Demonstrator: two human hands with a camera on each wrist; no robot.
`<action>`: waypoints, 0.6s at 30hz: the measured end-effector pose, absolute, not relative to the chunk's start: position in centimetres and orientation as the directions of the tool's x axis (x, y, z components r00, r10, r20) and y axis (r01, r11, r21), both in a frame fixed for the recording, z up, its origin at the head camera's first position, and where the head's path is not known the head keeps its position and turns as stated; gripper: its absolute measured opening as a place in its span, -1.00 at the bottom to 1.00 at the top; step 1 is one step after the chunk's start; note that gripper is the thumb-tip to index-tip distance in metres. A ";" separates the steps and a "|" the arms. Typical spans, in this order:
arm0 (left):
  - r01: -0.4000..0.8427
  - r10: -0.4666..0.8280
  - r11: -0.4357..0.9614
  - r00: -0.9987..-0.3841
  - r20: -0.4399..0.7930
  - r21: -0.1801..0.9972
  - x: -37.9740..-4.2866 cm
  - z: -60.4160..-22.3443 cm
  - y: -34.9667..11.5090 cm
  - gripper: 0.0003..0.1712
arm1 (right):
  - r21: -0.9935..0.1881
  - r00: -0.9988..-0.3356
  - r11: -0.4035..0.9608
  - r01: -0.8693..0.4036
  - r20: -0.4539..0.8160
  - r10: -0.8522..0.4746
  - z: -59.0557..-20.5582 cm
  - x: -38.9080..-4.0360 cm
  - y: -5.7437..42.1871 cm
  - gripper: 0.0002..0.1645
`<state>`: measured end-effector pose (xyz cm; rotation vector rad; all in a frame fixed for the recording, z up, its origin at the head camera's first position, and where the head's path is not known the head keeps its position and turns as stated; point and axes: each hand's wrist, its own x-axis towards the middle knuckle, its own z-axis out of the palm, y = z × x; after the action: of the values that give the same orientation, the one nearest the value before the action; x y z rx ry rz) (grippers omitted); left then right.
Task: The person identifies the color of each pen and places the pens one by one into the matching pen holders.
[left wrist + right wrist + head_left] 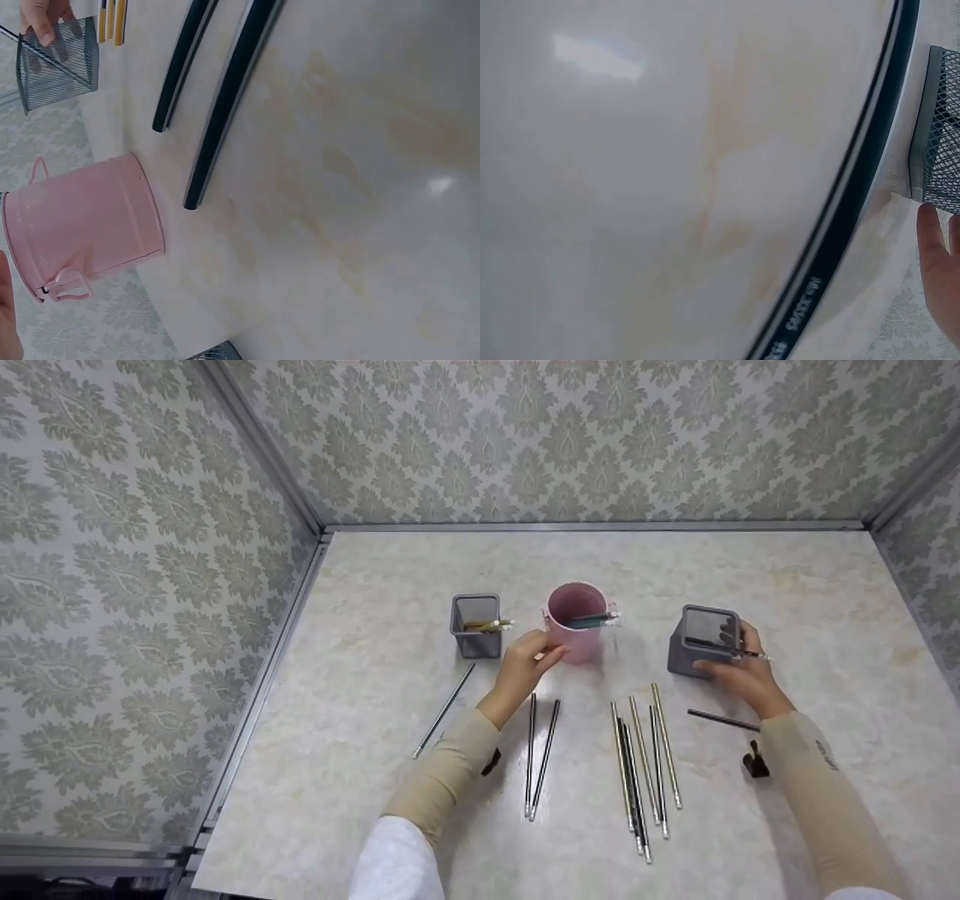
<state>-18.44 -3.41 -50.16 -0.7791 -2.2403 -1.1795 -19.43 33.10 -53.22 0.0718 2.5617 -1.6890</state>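
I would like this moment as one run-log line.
right hand: grips rightmost mesh holder; left hand: near pink bucket, touch unclear; teal pencils: inside pink bucket; loose pencils: on table

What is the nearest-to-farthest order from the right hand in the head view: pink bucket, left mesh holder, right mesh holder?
1. Right mesh holder, gripped by the right hand.
2. Pink bucket, in the middle, left of that hand.
3. Left mesh holder, farther left, past the bucket.

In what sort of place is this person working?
Probably a small purpose-built work booth: patterned wallpaper panels stand on three sides, metal rails run along their edges, and a pale tabletop lies between them.
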 end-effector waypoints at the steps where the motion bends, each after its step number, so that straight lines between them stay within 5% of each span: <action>1: 0.673 0.258 0.475 -0.722 0.642 0.567 -18.3 -50.3 -3.6 -0.83 | -0.914 -0.996 0.399 0.077 -0.084 0.000 -53.2 -19.4 33.1 0.28; 18: 0.578 0.189 0.577 -0.782 0.595 0.577 -15.2 -52.1 -11.9 -0.84 | -0.913 -0.996 0.400 0.083 -0.086 0.012 -53.4 -19.2 33.1 0.20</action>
<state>-15.22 -11.88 -52.13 -0.6134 -2.3348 -1.0967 -19.23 33.11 -53.40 0.0871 2.5731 -1.6839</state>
